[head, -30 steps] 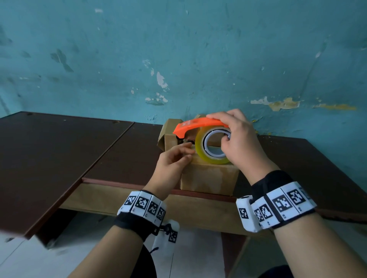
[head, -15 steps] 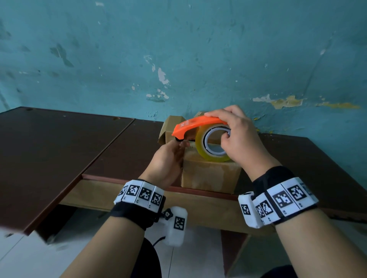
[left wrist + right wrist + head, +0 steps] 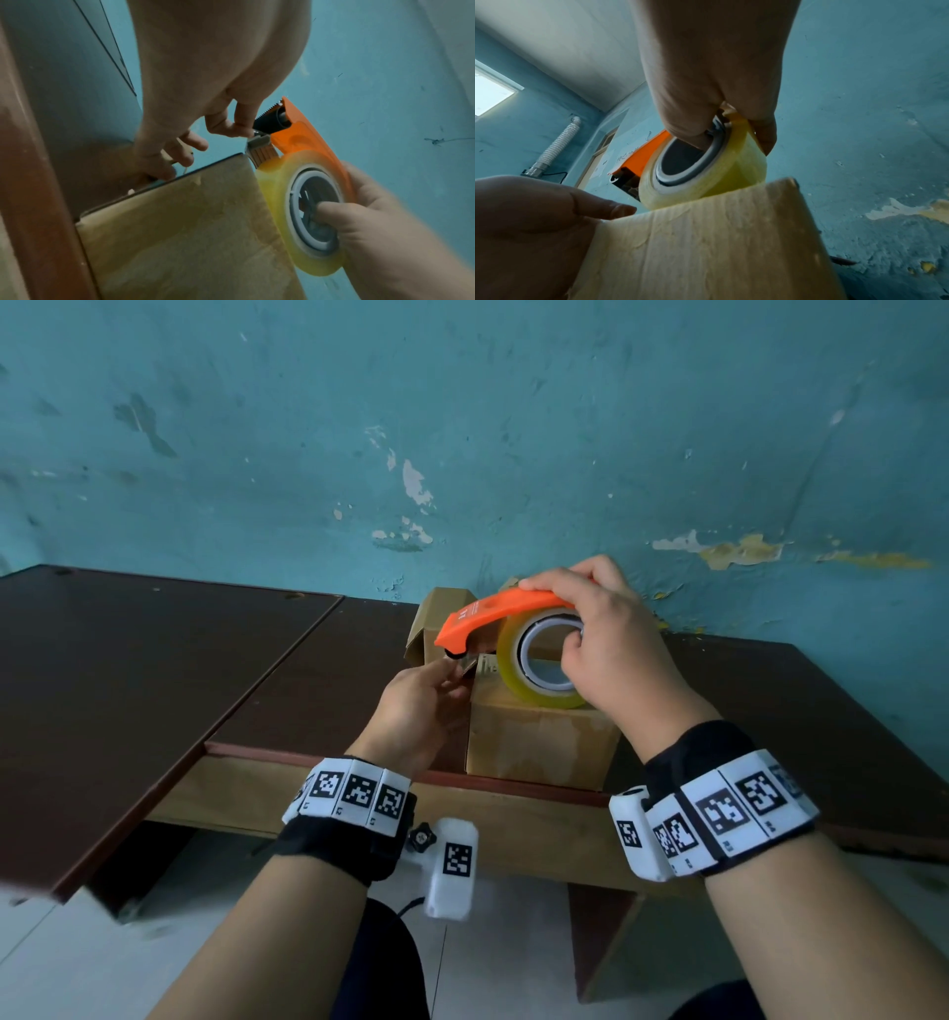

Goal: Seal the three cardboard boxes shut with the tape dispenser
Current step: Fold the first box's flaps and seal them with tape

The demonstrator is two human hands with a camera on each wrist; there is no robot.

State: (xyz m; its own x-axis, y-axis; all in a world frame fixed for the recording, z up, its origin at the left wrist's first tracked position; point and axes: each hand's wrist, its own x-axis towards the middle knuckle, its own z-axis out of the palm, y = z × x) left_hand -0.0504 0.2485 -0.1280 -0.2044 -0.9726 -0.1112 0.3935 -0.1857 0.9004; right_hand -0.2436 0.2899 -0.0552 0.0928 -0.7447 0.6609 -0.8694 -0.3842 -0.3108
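Note:
My right hand grips the orange tape dispenser, thumb inside the core of its yellowish tape roll, fingers over the top. The roll rests on top of a shut cardboard box at the table's front edge. My left hand pinches the free tape end just under the dispenser's toothed nose, thumb and forefinger pressed together. A second box with a raised flap stands behind, mostly hidden. In the right wrist view the roll sits above the box wall.
The dark brown table stretches left and right of the boxes, against a peeling teal wall. Its front edge lies just below my wrists, with pale floor beneath.
My left hand has moved from the box's top corner up to the dispenser's nose and now pinches the tape end. The right hand and dispenser stay roughly in place.

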